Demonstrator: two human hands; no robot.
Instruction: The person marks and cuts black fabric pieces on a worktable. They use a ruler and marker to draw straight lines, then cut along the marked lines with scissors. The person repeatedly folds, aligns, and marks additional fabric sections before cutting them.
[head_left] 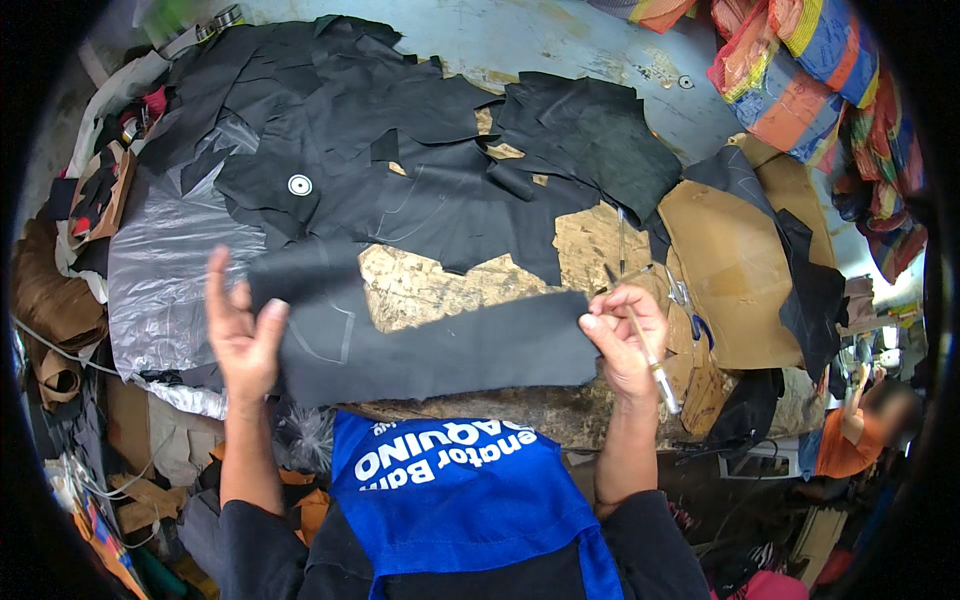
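A wide piece of black leather [460, 350] with a pale outline drawn on its left part lies in front of me, along the near edge of the work table. My left hand [243, 345] is open beside its left end, fingers spread and a little blurred, with nothing in it. My right hand [628, 335] is closed at the right end of the leather, and a slim pen [651, 362] slants through its fingers, pale end toward me. The right thumb and fingertips meet the leather's corner; whether they pinch it I cannot tell.
More black leather [440, 215] covers the table beyond, with a round white disc [300, 185] on it. Blue-handled scissors [697, 322] lie right, beside brown card [735, 280]. Clear plastic sheeting [170, 290] is at left. Striped sacks [790, 90] stand far right; another person [850, 440] is beyond.
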